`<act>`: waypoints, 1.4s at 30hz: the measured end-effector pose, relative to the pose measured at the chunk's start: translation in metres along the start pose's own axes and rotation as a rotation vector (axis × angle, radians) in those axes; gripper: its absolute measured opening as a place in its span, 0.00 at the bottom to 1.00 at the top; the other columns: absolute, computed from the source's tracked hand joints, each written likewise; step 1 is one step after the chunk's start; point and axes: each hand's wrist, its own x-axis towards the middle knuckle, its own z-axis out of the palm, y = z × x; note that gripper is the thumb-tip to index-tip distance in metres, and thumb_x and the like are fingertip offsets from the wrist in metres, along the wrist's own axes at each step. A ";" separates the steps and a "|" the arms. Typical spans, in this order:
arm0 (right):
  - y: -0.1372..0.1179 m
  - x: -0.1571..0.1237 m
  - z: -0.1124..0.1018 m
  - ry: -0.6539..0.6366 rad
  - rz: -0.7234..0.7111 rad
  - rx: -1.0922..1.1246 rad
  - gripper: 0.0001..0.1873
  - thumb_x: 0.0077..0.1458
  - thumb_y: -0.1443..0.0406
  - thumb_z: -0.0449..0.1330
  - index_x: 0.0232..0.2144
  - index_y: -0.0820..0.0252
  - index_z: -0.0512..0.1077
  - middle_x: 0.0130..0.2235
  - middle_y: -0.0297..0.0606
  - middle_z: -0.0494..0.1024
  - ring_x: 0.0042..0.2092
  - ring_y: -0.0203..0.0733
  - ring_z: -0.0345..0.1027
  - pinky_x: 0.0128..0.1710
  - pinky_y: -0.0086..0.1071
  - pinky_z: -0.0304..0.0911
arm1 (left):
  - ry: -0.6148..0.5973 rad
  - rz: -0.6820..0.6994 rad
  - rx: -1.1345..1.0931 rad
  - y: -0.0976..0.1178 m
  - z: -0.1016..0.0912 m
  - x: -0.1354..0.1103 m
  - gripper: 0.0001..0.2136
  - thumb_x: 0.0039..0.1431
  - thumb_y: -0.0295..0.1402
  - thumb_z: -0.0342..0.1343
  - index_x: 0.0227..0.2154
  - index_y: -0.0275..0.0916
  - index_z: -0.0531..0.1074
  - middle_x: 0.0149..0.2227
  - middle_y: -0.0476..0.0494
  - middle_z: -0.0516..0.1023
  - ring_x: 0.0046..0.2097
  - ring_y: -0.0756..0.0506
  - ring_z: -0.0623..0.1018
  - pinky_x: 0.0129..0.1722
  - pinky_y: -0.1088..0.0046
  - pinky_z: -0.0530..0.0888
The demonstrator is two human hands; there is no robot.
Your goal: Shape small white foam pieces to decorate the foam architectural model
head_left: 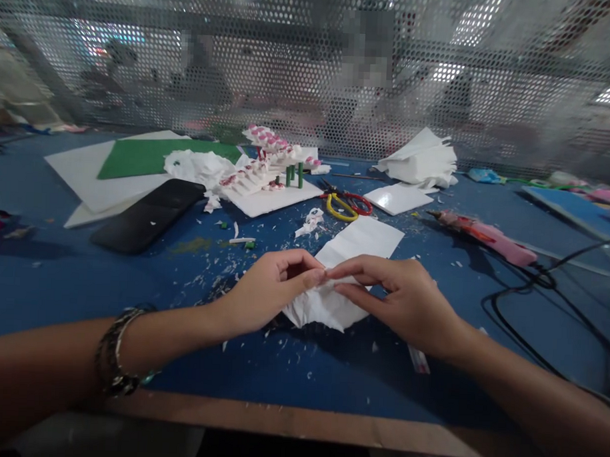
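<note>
A white paper (360, 241), crumpled at its near end, lies under both hands; the fingertips of the left hand (276, 284) and right hand (400, 298) meet over it, too small to tell whether they pinch it. From the paper, red- and yellow-handled tools (341, 215) sit at 12 o'clock, a pink-flecked model (257, 170) at 11, a black slab (148, 216) toward 10, a pink tool (489, 241) toward 2. Scraps litter the blue tabletop (220, 379); a perforated screen (290, 75) stands beyond, at 12.
</note>
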 end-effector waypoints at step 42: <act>-0.006 -0.002 0.000 0.042 0.170 0.501 0.04 0.49 0.67 0.55 0.24 0.63 0.65 0.22 0.30 0.67 0.22 0.25 0.58 0.17 0.19 0.53 | -0.011 0.074 -0.102 -0.001 -0.002 0.001 0.04 0.50 0.31 0.53 0.25 0.37 0.71 0.23 0.53 0.69 0.24 0.55 0.67 0.23 0.82 0.64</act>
